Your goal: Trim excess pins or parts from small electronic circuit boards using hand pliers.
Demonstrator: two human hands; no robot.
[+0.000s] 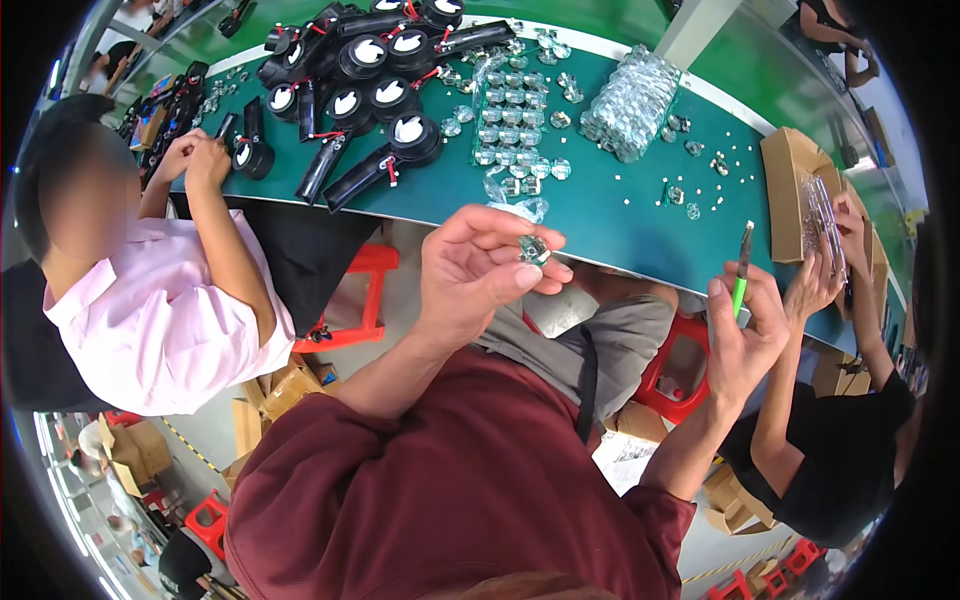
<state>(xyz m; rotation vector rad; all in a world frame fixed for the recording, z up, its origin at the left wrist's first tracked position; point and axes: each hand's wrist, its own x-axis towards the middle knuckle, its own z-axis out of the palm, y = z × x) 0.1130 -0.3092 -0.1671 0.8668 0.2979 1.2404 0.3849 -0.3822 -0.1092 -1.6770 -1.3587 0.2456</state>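
Observation:
Just in front of the table's near edge, my left hand (475,265) pinches a small round green circuit board (534,250) with shiny parts between thumb and fingers. Further right, my right hand (745,325) is closed round a slim green-handled tool (740,292). Its narrow dark metal tip points up, with a tiny pale bit at the end; whether it has two prongs I cannot make out. The two hands are well apart. Beyond my left hand, rows of similar circuit boards (512,115) lie on the green table (600,215), beside a clear plastic bag (522,205).
Black round-headed devices (365,55) with red wires are piled at the back left. A stack of clear-wrapped boards (632,103) and scattered white pieces (720,163) lie at right. A cardboard box (785,195) stands by the right co-worker. Another person in pink (165,310) sits left.

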